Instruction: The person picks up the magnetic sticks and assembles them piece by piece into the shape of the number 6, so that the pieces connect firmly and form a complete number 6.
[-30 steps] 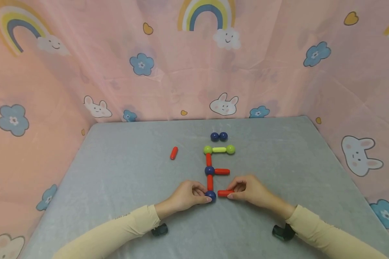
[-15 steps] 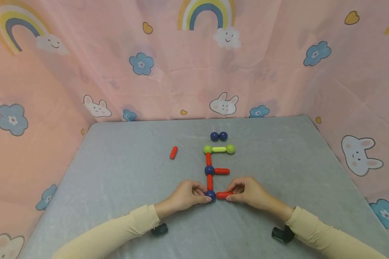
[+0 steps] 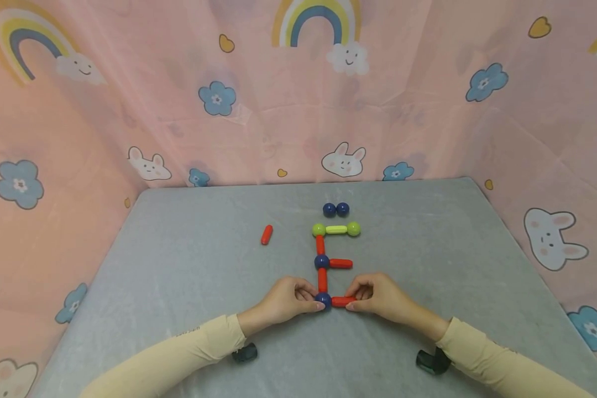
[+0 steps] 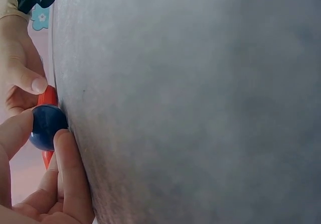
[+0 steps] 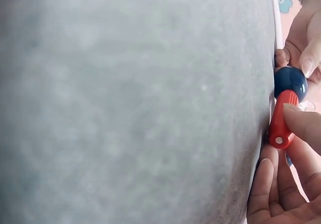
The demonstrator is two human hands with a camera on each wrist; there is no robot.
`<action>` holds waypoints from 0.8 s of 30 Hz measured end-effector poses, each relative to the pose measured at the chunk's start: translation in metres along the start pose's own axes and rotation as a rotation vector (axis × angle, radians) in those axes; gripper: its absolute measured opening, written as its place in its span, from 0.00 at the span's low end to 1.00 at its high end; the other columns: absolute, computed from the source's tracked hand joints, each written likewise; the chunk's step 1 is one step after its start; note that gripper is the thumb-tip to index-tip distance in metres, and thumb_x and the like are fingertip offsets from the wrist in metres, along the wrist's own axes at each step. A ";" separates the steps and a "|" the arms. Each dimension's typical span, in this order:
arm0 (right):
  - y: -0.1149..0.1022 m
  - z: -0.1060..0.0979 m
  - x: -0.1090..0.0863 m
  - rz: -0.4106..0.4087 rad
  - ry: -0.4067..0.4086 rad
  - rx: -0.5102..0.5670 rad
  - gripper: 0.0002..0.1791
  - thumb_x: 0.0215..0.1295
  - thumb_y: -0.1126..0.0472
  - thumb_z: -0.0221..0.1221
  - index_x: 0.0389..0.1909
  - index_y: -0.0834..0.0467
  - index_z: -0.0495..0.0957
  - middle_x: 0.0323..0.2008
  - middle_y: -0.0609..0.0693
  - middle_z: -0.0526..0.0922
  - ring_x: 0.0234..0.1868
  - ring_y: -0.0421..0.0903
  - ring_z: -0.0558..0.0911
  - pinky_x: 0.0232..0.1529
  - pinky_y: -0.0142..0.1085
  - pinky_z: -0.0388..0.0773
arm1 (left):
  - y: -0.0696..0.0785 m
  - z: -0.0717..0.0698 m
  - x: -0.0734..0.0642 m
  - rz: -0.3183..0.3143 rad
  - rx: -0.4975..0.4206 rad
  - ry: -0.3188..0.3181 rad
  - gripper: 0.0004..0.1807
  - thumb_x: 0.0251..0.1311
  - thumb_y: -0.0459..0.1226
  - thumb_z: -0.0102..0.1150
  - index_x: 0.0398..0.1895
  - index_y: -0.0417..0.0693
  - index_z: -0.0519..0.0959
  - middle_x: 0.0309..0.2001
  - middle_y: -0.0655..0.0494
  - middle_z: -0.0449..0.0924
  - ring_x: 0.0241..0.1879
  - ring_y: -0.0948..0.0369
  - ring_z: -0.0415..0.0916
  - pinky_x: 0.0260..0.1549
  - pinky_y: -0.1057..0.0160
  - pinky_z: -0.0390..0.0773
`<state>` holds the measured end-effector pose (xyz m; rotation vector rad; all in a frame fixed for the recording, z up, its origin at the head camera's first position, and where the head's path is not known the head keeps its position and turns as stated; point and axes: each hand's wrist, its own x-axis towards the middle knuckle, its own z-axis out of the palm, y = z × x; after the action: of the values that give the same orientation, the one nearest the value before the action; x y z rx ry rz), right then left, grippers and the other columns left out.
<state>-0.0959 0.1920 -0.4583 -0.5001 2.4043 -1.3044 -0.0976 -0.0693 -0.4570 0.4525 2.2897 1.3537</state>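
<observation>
Near the front of the table, the left hand (image 3: 289, 300) pinches a dark blue ball (image 4: 47, 127) between thumb and fingers. The right hand (image 3: 382, 296) pinches a red rod (image 5: 283, 119) whose inner end meets that ball. From the ball a second red rod (image 3: 322, 280) runs back to another blue ball (image 3: 321, 261), which has a red side rod (image 3: 341, 263) pointing right. Farther back, a red rod (image 3: 320, 244) joins it to a green ball (image 3: 319, 229). A yellow-green rod (image 3: 336, 229) links that one to a second green ball (image 3: 353, 229).
Two loose blue balls (image 3: 336, 209) sit touching behind the built shape. One loose red rod (image 3: 267, 235) lies to its left. The grey cloth-covered table (image 3: 179, 249) meets a pink patterned curtain (image 3: 258, 138) at the back. Each wrist carries a dark device (image 3: 433, 361).
The right hand has brought its red rod slightly left and toward the person, closing the gap to the blue ball. The left hand has stayed in place on the ball.
</observation>
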 end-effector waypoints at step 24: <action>-0.005 0.000 0.000 -0.004 -0.015 -0.047 0.08 0.53 0.60 0.73 0.33 0.52 0.84 0.30 0.46 0.84 0.25 0.36 0.76 0.28 0.29 0.75 | 0.004 -0.004 0.002 -0.006 0.018 -0.026 0.13 0.53 0.42 0.74 0.35 0.44 0.85 0.25 0.59 0.83 0.24 0.67 0.74 0.23 0.72 0.73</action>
<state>-0.0954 0.1892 -0.4543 -0.5267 2.4275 -1.2441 -0.1008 -0.0696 -0.4523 0.4663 2.2822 1.3173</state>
